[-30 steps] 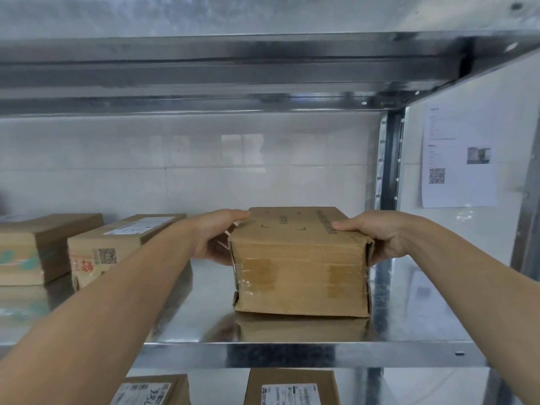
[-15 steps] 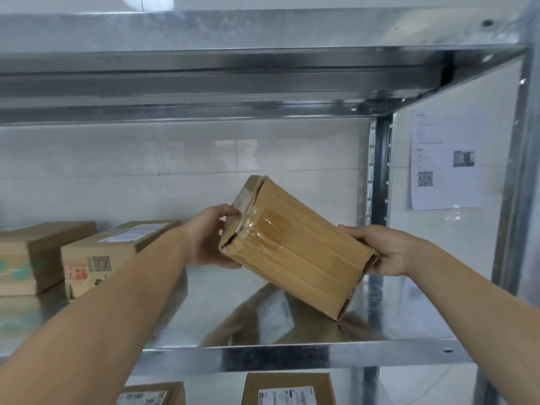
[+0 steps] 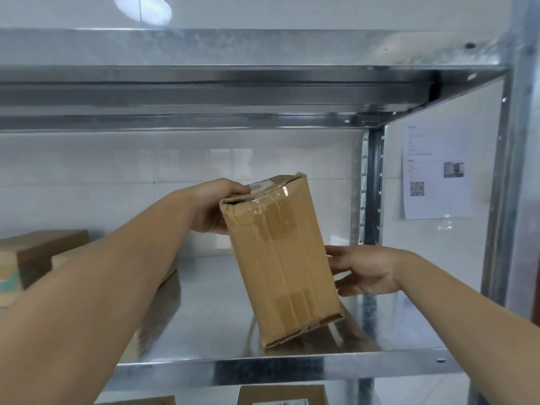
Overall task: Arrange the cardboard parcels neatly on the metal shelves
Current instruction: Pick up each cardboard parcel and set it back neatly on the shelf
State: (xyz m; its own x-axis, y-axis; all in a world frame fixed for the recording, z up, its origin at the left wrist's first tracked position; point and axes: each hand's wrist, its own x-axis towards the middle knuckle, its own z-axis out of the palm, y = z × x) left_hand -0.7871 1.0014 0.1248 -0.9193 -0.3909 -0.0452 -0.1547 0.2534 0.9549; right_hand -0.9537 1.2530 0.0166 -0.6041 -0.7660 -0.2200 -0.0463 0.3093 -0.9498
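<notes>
While gripped, parcel (image 3: 280, 258) is nearly upright.

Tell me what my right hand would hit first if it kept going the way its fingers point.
The tilted cardboard parcel. Your right hand has straight fingers pointing left at the parcel's right side, right beside it; contact looks likely, but depth is unclear.

Both bare forearms reach forward. The left hand (image 3: 214, 207) sits higher, fingers curled over the top corner of the parcel (image 3: 280, 258); the right hand (image 3: 365, 270), lower, presses straight fingers against its side
</notes>
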